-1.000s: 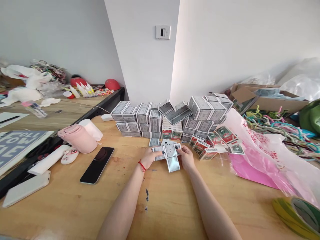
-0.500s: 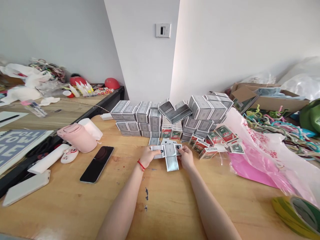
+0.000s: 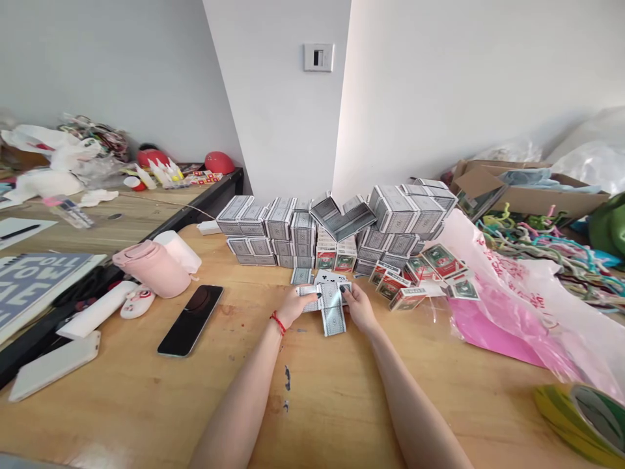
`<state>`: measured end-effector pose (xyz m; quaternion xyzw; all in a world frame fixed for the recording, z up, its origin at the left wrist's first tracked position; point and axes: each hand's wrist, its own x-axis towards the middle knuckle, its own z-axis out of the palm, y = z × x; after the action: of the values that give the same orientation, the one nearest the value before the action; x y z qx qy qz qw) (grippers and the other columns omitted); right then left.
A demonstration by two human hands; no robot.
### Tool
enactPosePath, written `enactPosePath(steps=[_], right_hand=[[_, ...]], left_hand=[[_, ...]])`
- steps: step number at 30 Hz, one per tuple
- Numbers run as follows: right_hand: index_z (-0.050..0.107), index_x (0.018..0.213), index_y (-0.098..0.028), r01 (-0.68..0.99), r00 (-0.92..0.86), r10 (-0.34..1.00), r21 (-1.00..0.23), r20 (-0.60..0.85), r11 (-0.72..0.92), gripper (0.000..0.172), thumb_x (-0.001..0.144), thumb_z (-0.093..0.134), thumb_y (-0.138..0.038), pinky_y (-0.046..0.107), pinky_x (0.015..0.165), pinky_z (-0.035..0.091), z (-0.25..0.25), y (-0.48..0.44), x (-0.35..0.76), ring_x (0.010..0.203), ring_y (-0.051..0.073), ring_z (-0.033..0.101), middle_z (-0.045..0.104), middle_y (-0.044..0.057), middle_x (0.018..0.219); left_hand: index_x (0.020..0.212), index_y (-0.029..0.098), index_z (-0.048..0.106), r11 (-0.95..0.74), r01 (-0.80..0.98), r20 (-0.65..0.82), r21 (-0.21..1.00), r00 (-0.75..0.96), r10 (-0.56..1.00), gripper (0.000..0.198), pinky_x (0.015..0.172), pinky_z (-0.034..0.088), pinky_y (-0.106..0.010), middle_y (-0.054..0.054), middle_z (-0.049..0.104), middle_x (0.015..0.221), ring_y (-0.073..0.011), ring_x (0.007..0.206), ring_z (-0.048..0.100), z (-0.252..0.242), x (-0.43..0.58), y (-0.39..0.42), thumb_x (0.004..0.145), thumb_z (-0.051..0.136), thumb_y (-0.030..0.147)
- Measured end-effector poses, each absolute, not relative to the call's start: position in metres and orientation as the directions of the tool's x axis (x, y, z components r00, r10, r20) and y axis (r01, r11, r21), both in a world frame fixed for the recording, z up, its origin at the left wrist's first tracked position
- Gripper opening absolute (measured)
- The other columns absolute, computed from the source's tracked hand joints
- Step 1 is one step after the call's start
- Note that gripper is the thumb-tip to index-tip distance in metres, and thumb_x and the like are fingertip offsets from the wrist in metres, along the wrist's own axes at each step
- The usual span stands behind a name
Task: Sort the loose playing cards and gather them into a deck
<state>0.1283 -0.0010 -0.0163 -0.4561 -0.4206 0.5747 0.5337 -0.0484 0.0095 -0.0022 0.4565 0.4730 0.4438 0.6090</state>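
Between my hands is a joined piece of grey patterned playing cards [image 3: 333, 314], with one part hanging toward me. My left hand [image 3: 291, 306], a red string bracelet at its wrist, grips the left end, thumb on top. The right end is pinched by my right hand [image 3: 359, 307]. Just behind lie a face-up card [image 3: 328, 277] and a grey-backed card [image 3: 302, 276]. Farther back, blocks made of folded cards [image 3: 280, 218] stand stacked in rows, and an open folded card piece [image 3: 342, 218] rests tilted on top of card boxes [image 3: 325, 258].
Several red and green card boxes [image 3: 407, 298] lie right of my hands. A black phone [image 3: 191, 320] and a pink cup [image 3: 153, 268] are at left. On the right are pink plastic bags [image 3: 517, 306], yellow-green tape [image 3: 576, 417], and a cardboard box [image 3: 556, 202] behind pipe cleaners.
My right hand has shifted slightly left along the card piece. The hanging part of the piece has moved a little left with it.
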Motion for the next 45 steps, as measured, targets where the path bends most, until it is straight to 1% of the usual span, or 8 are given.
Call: enactPosePath(steps=[11, 19, 21, 27, 33, 39, 42, 45], right_hand=[[0.057, 0.081, -0.023, -0.211, -0.022, 0.998, -0.975, -0.061, -0.064, 0.028, 0.063, 0.06, -0.044, 0.026, 0.056, 0.043, -0.016, 0.0, 0.127, 0.067, 0.017, 0.055, 0.061, -0.001, 0.07], [0.055, 0.072, -0.02, -0.051, 0.206, 0.975, -0.994, 0.084, 0.096, 0.025, 0.065, 0.059, -0.043, 0.025, 0.059, 0.04, -0.024, 0.002, 0.129, 0.062, 0.014, 0.049, 0.056, -0.001, 0.068], [0.053, 0.068, -0.02, -0.069, 0.222, 0.973, -0.994, 0.064, 0.081, 0.025, 0.064, 0.061, -0.043, 0.025, 0.057, 0.04, -0.025, 0.002, 0.13, 0.059, 0.014, 0.048, 0.055, -0.001, 0.064], [0.048, 0.061, -0.02, -0.25, 0.127, 0.985, -0.965, -0.114, -0.079, 0.031, 0.055, 0.067, -0.044, 0.026, 0.048, 0.04, -0.027, 0.005, 0.135, 0.048, 0.013, 0.049, 0.054, -0.002, 0.053], [0.048, 0.063, -0.02, -0.319, 0.052, 0.98, -0.933, -0.193, -0.166, 0.028, 0.056, 0.068, -0.039, 0.029, 0.045, 0.044, -0.024, 0.004, 0.138, 0.049, 0.014, 0.052, 0.056, -0.002, 0.055], [0.043, 0.065, -0.022, -0.377, 0.028, 0.983, -0.912, -0.183, -0.159, 0.031, 0.059, 0.066, -0.042, 0.028, 0.041, 0.044, -0.022, 0.004, 0.141, 0.052, 0.015, 0.053, 0.054, -0.003, 0.06], [0.043, 0.07, -0.023, -0.323, 0.007, 0.99, -0.937, -0.142, -0.132, 0.03, 0.061, 0.064, -0.043, 0.027, 0.039, 0.043, -0.018, 0.002, 0.141, 0.05, 0.014, 0.053, 0.054, -0.004, 0.06], [0.042, 0.074, -0.023, -0.212, -0.001, 0.997, -0.974, -0.078, -0.076, 0.028, 0.067, 0.058, -0.045, 0.024, 0.034, 0.037, -0.014, 0.0, 0.139, 0.038, 0.012, 0.047, 0.052, -0.006, 0.051]], left_hand=[[0.077, 0.013, 0.065, 0.149, -0.123, -0.123, 0.981, 0.197, 0.973, 0.021, 0.07, 0.042, -0.028, -0.004, 0.066, 0.078, -0.0186, 0.076, 0.057, 0.001, -0.045, 0.005, 0.057, 0.064, 0.022], [0.068, 0.012, 0.064, 0.162, -0.078, -0.146, 0.984, 0.179, 0.973, 0.014, 0.055, 0.038, -0.023, -0.001, 0.062, 0.063, -0.0129, 0.057, 0.053, 0.001, -0.045, 0.006, 0.055, 0.063, 0.018], [0.07, 0.012, 0.064, 0.16, -0.086, -0.144, 0.983, 0.166, 0.976, 0.016, 0.055, 0.038, -0.023, -0.002, 0.063, 0.063, -0.0129, 0.057, 0.053, 0.0, -0.044, 0.006, 0.055, 0.064, 0.018], [0.075, 0.012, 0.065, 0.162, -0.113, -0.142, 0.98, 0.17, 0.975, 0.023, 0.059, 0.041, -0.026, -0.004, 0.065, 0.069, -0.0148, 0.061, 0.056, -0.004, -0.045, 0.007, 0.053, 0.067, 0.02], [0.074, 0.012, 0.066, 0.149, -0.116, -0.119, 0.982, 0.23, 0.966, 0.022, 0.064, 0.043, -0.028, -0.006, 0.066, 0.075, -0.0181, 0.07, 0.058, -0.004, -0.054, 0.009, 0.054, 0.067, 0.021], [0.076, 0.012, 0.066, 0.159, -0.119, -0.126, 0.98, 0.243, 0.962, 0.025, 0.068, 0.044, -0.029, -0.007, 0.067, 0.079, -0.0195, 0.073, 0.059, -0.001, -0.061, 0.01, 0.054, 0.067, 0.022], [0.076, 0.012, 0.066, 0.166, -0.126, -0.136, 0.978, 0.216, 0.967, 0.025, 0.067, 0.044, -0.03, -0.007, 0.067, 0.078, -0.0203, 0.074, 0.059, -0.003, -0.062, 0.01, 0.053, 0.068, 0.022], [0.074, 0.012, 0.066, 0.167, -0.149, -0.135, 0.975, 0.204, 0.97, 0.024, 0.067, 0.044, -0.03, -0.007, 0.067, 0.076, -0.021, 0.074, 0.059, -0.006, -0.061, 0.01, 0.052, 0.068, 0.021]])
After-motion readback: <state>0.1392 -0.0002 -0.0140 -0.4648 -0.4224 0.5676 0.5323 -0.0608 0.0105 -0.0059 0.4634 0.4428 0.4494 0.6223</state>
